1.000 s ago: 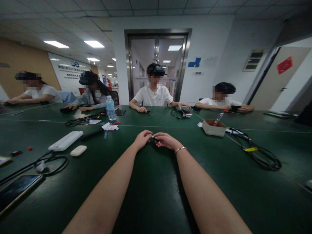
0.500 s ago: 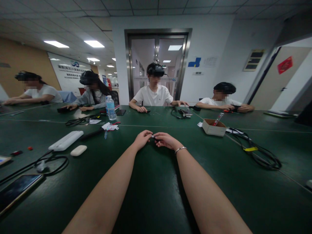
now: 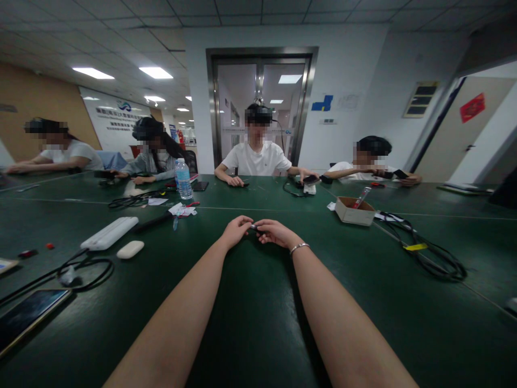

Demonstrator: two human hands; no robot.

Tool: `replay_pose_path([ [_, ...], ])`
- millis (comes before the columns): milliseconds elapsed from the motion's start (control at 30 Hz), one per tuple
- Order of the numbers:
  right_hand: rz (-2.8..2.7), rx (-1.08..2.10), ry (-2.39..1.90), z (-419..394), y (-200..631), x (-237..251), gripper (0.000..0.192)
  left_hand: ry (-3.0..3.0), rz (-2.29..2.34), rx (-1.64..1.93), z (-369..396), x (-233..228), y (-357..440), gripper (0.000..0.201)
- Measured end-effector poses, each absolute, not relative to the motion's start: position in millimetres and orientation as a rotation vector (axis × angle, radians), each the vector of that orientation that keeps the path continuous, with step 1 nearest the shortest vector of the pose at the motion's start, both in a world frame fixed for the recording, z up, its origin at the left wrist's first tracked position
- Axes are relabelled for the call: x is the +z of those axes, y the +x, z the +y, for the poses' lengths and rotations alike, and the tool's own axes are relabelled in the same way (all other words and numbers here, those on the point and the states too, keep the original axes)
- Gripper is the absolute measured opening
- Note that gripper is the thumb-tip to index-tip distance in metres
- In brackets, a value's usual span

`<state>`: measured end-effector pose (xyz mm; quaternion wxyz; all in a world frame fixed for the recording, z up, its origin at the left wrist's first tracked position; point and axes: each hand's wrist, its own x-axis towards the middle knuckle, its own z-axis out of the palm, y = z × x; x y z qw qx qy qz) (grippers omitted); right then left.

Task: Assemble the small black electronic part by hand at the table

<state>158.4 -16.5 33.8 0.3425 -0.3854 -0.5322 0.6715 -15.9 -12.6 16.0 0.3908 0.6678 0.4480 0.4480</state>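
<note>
Over the middle of the green table [image 3: 258,302], my two hands meet at a small dark object with a silvery end [image 3: 254,227]. My left hand [image 3: 236,231] pinches the silvery end between thumb and fingers. The other end is gripped by my right hand [image 3: 278,233], whose curled fingers hide most of it. Its exact kind is too small to make out. A metal bracelet [image 3: 299,248] circles my right wrist.
To the left are a white power strip [image 3: 110,233], a white earbud case [image 3: 130,249] and a phone [image 3: 32,318]. A water bottle [image 3: 183,180] stands farther back. At right are a small cardboard box [image 3: 354,212] and coiled black cables [image 3: 436,258]. Several people sit opposite.
My hands and the small object stay put. Across the table, a person's hand has picked up a dark flat object, and the persons at far right and left have shifted their hands.
</note>
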Motion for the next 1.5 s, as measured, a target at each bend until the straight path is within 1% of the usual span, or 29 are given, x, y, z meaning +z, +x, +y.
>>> replay_pose_path([
  [600, -1.382, 1.753, -0.993, -14.5, 158.4, 32.2, 0.015, 1.69, 1.127, 1.135, -7.7, 11.5, -17.3, 0.027],
  [1067, -1.386, 1.747, -0.997, -15.2, 159.3, 32.4, 0.018, 1.679, 1.14, 1.129, -10.6, 13.8, -16.3, 0.025],
  [1500, -1.387, 1.75, -0.981, -15.4, 159.6, 32.9, 0.016, 1.692, 1.104, 1.119, -11.7, 15.7, -15.0, 0.022],
])
